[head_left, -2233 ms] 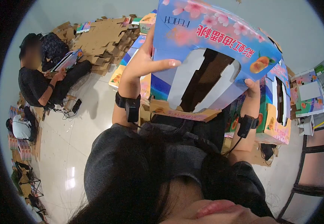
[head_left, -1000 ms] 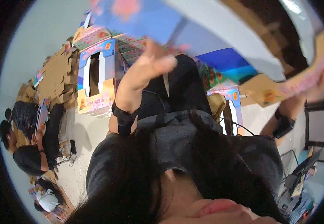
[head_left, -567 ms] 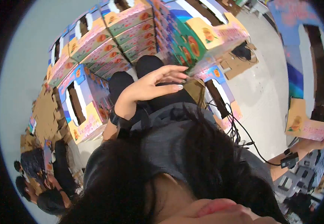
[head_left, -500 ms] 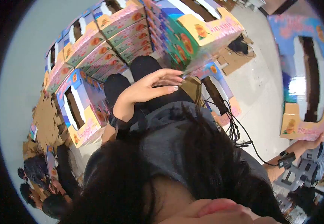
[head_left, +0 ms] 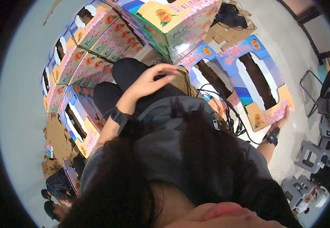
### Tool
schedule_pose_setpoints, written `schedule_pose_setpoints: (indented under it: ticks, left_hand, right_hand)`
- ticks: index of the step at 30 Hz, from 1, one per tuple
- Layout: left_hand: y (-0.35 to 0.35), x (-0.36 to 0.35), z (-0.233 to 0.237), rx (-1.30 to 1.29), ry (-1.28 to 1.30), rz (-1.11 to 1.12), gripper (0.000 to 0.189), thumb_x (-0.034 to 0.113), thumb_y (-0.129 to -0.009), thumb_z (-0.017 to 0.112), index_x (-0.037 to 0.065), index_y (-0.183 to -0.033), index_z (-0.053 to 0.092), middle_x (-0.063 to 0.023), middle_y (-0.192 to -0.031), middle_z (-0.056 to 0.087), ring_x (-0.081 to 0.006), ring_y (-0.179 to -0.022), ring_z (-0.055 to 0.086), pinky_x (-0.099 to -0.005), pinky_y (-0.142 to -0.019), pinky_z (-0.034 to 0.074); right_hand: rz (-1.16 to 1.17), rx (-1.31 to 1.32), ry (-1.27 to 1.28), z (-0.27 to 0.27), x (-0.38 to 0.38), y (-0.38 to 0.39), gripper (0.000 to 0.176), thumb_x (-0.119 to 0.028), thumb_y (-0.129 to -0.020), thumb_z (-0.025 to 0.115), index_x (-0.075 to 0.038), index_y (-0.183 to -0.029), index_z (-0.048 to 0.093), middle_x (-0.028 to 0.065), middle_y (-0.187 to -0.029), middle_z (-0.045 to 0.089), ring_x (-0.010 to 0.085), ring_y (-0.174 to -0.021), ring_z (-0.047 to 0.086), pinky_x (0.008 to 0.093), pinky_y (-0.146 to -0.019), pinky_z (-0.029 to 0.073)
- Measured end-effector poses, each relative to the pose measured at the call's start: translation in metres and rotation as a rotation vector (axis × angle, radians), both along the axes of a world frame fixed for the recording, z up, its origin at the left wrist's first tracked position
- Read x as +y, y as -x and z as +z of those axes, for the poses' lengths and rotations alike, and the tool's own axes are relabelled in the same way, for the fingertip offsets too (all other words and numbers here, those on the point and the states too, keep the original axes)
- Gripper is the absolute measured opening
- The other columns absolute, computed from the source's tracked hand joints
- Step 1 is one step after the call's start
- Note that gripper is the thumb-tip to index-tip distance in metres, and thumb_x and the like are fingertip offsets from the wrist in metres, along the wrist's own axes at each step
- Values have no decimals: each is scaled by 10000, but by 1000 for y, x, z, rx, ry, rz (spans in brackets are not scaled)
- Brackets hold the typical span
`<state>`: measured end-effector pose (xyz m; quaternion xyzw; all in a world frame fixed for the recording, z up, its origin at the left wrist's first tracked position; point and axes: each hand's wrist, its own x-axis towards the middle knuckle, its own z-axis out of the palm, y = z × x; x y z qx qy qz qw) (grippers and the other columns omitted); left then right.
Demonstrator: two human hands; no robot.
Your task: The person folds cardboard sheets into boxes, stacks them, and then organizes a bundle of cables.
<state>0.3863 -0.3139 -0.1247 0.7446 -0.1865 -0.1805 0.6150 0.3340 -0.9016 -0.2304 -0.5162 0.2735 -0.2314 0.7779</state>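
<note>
My right hand [head_left: 282, 118] grips the lower edge of a colourful printed cardboard fruit box [head_left: 262, 115], with a long cut-out opening in its top. Close beside it is another such box [head_left: 200, 54], partly covered by the held one. My left hand [head_left: 148, 84] hovers over my dark-trousered legs, holding nothing, its fingers stretched out. Ahead of that hand rises a stack of matching boxes [head_left: 186, 36] with peach pictures. Further left are more stacked boxes [head_left: 106, 43], and a single box [head_left: 91, 138] stands beside my left knee.
Black cables [head_left: 231, 117] hang by my right side. Brown cardboard [head_left: 216, 36] with a black item on it lies on the floor ahead. Grey plastic stools [head_left: 312, 155] stand at the right. Torn cardboard [head_left: 60, 135] and other people [head_left: 60, 186] are at the lower left.
My right hand has brought the held box inward to the left, next to the box by my legs. My left hand has shifted slightly left, still open. The view has turned somewhat.
</note>
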Motion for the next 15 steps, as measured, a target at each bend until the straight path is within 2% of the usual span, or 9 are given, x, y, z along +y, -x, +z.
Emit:
schedule_pose_setpoints:
  ticks: [1,3,5,7,9,10,13,14,15]
  left_hand:
    - [-4,-16,0,-86,-34,-40,338,86,-901,576,9,-1226,525,-107,-1158,601,-179,-1107,547,-320,-966,413]
    - [-13,-54,-1,-326,-242,-168,405,180,-869,625,-3,-1217,529,-157,-1138,604,-241,-1065,577,-343,-933,436]
    - [-18,-91,-30,-519,-402,-220,538,290,-796,672,15,-1234,522,-182,-1042,629,-305,-986,602,-393,-870,455]
    - [-19,-123,-46,-460,-750,-342,690,356,-758,688,-22,-1285,452,-241,-1014,607,-381,-936,589,-440,-815,471]
    - [-12,-144,-71,-359,-904,-395,767,346,-721,718,-40,-1309,413,-251,-949,613,-388,-888,599,-454,-763,477]
    - [-9,-148,-97,-363,-875,-355,771,319,-706,734,-43,-1308,415,-224,-917,625,-368,-846,609,-434,-729,481]
    - [-14,-144,-108,47,-629,-244,685,325,-685,719,20,-1252,484,-173,-928,650,-330,-907,626,-406,-765,492]
    - [-13,-139,-110,-88,-629,-235,495,320,-670,739,46,-1053,589,-144,-884,651,-315,-857,630,-383,-718,497]
    - [-11,-134,-112,-73,-552,-258,463,294,-668,758,39,-1017,594,-131,-837,638,-293,-792,616,-373,-676,480]
  right_hand:
    - [1,9,-51,3,10,0,570,-384,-838,568,-16,-1263,474,121,-1173,575,252,-1039,572,379,-881,467]
    - [10,28,-75,-9,10,-2,562,-362,-841,565,-19,-1274,463,120,-1177,574,251,-1040,572,379,-879,470]
    - [29,33,-95,-17,15,-4,556,-351,-845,555,-21,-1281,454,119,-1182,573,250,-1042,572,381,-885,468]
    - [26,31,-105,-16,21,-3,551,-345,-851,543,-23,-1287,447,118,-1187,572,248,-1045,572,383,-888,468]
    - [5,27,-106,-13,25,-3,547,-343,-856,529,-24,-1291,441,119,-1193,569,247,-1050,570,386,-888,470]
    - [4,29,-107,-10,25,-2,546,-349,-860,524,-24,-1290,442,120,-1198,566,249,-1055,568,390,-891,467]
    - [3,40,-123,-8,27,1,544,-368,-871,508,-23,-1287,444,123,-1211,559,254,-1070,561,400,-903,460]
    - [3,28,-138,-7,29,2,522,-362,-876,511,-24,-1271,460,119,-1190,570,247,-1045,571,391,-882,470]
    - [1,18,-154,-8,30,2,501,-356,-881,515,-24,-1255,475,114,-1169,580,241,-1020,581,382,-860,481]
